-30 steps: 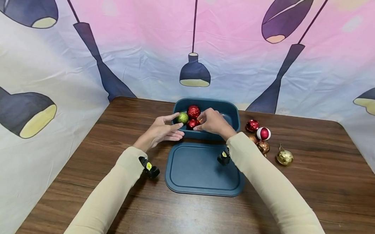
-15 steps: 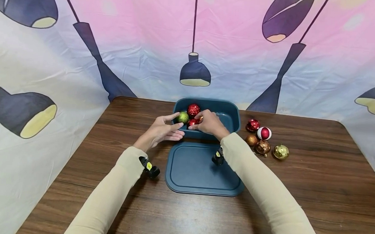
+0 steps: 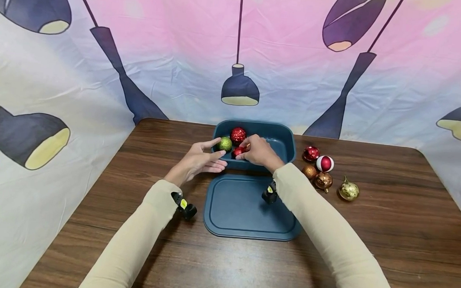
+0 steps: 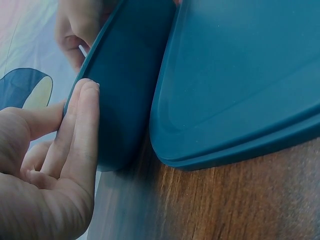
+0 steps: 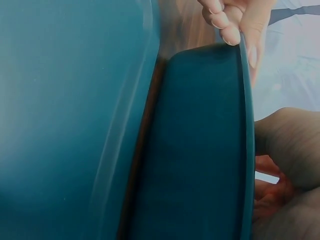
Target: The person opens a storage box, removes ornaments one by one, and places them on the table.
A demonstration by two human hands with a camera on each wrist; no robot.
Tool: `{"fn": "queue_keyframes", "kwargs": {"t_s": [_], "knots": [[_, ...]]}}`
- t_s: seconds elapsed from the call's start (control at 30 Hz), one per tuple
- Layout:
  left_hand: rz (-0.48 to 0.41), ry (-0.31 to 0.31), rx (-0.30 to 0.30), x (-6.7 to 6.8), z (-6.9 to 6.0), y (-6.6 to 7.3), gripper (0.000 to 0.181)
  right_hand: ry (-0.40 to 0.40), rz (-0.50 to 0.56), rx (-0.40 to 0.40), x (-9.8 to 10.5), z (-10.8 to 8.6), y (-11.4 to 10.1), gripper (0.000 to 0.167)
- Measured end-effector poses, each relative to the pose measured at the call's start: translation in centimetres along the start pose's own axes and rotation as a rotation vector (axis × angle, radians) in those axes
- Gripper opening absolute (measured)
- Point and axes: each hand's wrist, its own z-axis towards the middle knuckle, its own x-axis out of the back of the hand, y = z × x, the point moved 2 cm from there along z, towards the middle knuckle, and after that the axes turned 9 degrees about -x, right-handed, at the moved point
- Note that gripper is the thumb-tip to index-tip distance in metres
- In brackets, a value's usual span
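Observation:
A blue box (image 3: 253,166) at the back of the table has a green ball (image 3: 225,144), a red ball (image 3: 238,135) and a smaller red ball (image 3: 238,152) in its left part. My left hand (image 3: 199,162) holds the box's front left corner, thumb over the rim and fingers along the outer wall (image 4: 115,95). Inside, my right hand (image 3: 260,152) pinches the smaller red ball with thumb and index finger; an orange glint shows between them, its source unclear. In the right wrist view the wall (image 5: 200,140) hides the right fingertips (image 5: 267,190) in part.
A flat blue lid (image 3: 250,208) lies just in front of the box. Right of the box are a red ball (image 3: 311,153), a red and white ball (image 3: 325,163), two copper-coloured balls (image 3: 323,180) and a gold ball (image 3: 348,190). A printed cloth (image 3: 171,88) hangs behind the table.
My right hand has moved slightly left inside the box, around the smaller red ball. The gold ball on the table has rocked left and back right. My left hand has stayed in place.

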Motion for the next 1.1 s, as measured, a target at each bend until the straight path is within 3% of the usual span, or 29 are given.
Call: {"fn": "queue_keyframes", "kwargs": {"t_s": [0.7, 1.1], "knots": [[-0.001, -0.017, -0.006, 0.0, 0.0, 0.0, 0.069, 0.029, 0.031, -0.010, 3.9, -2.4, 1.5, 0.041], [0.003, -0.015, 0.000, 0.1, 0.1, -0.1, 0.069, 0.037, 0.037, 0.037, 6.4, -3.7, 2.6, 0.039]]}}
